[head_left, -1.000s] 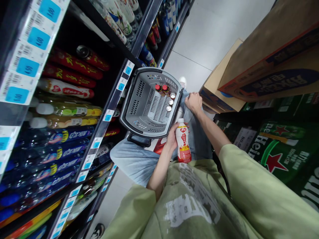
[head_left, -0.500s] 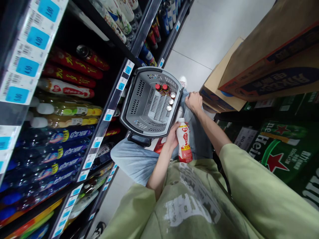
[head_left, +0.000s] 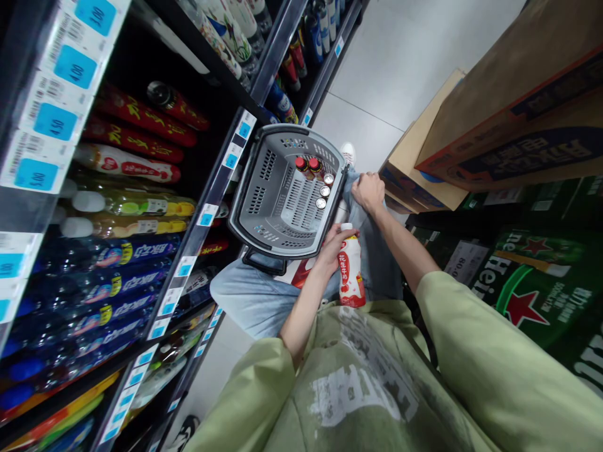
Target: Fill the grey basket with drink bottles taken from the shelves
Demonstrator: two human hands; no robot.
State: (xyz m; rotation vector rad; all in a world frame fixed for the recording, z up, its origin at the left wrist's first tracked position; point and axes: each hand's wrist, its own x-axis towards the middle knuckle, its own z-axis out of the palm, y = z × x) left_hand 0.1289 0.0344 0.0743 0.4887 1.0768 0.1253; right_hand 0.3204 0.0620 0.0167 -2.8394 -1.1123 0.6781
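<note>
My left hand (head_left: 331,250) is closed around the upper part of a white and red drink bottle (head_left: 351,270), its white cap up and its base near my shirt. The bottle's side label faces me. My right hand (head_left: 368,191) rests on my jeans at the knee with its fingers curled in, and I see nothing in it. Just beyond the bottle stands a grey shopping basket (head_left: 257,235). Inside, along its right side, are two red-capped bottles (head_left: 308,166) and several cans (head_left: 325,191).
On the left, shelves hold blue bottles (head_left: 122,279), yellow drinks (head_left: 141,213) and red cans (head_left: 141,138), with price tags (head_left: 55,121) along the edges. Cardboard boxes (head_left: 471,119) and green beer cases (head_left: 541,276) are stacked on the right. Tiled floor (head_left: 377,75) stretches ahead.
The bottle has been turned in my left hand, so a different side of its label shows. My left fingers have shifted across its neck. The right hand stays on the knee.
</note>
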